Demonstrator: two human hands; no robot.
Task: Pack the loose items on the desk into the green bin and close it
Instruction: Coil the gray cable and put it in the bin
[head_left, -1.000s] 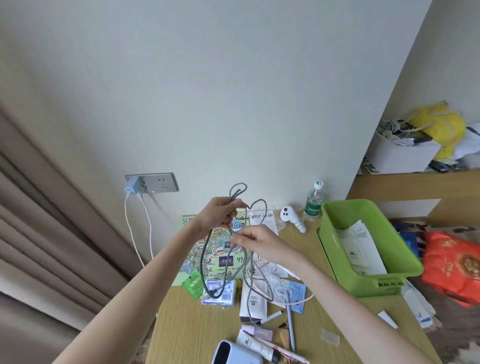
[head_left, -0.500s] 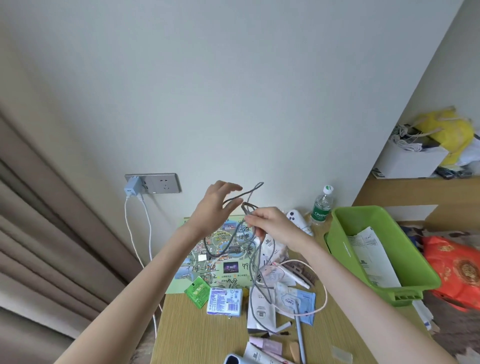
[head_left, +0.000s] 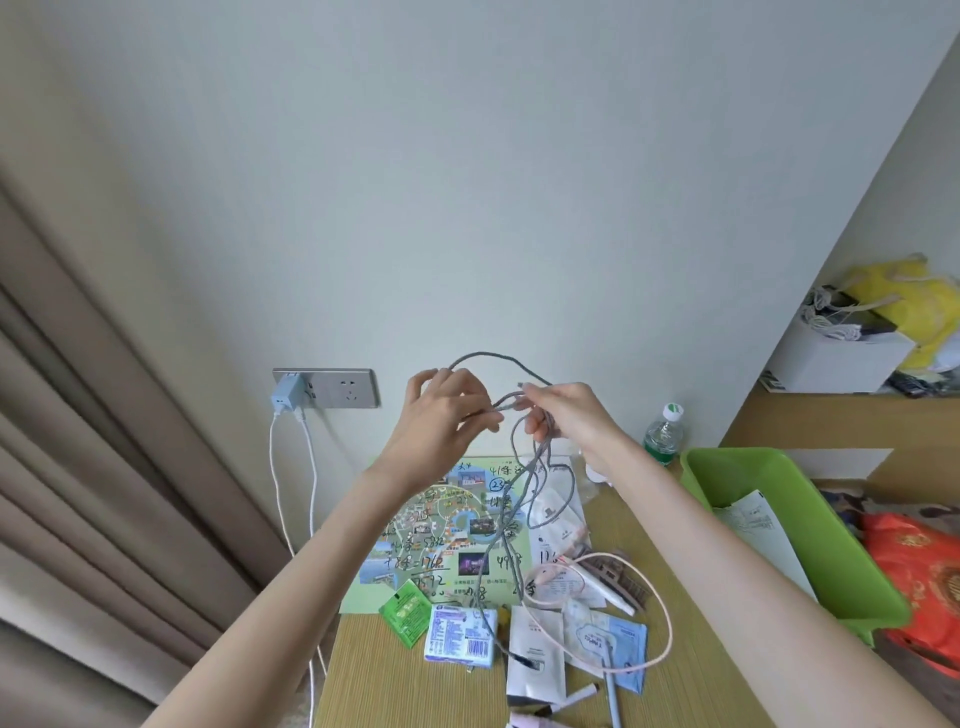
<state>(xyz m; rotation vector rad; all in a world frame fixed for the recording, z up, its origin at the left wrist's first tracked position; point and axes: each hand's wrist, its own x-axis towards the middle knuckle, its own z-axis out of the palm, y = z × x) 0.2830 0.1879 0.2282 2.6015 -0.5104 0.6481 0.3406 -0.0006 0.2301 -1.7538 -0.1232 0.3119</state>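
The left hand (head_left: 447, 415) and right hand (head_left: 566, 415) both pinch the gray cable (head_left: 511, 512), high up and left of the green bin (head_left: 852, 566). The cable hangs long, down to the counter (head_left: 415, 686). The right hand is nearer the bin.

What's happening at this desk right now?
A person holds a grey cable up above the desk with both hands, left hand and right hand each pinching it near a loop, apparently winding it up. Its long end hangs down onto the clutter. The green bin on the right is open and shows only a sheet of paper. A map, a pink cable and a tissue pack lie unpacked on the desk.
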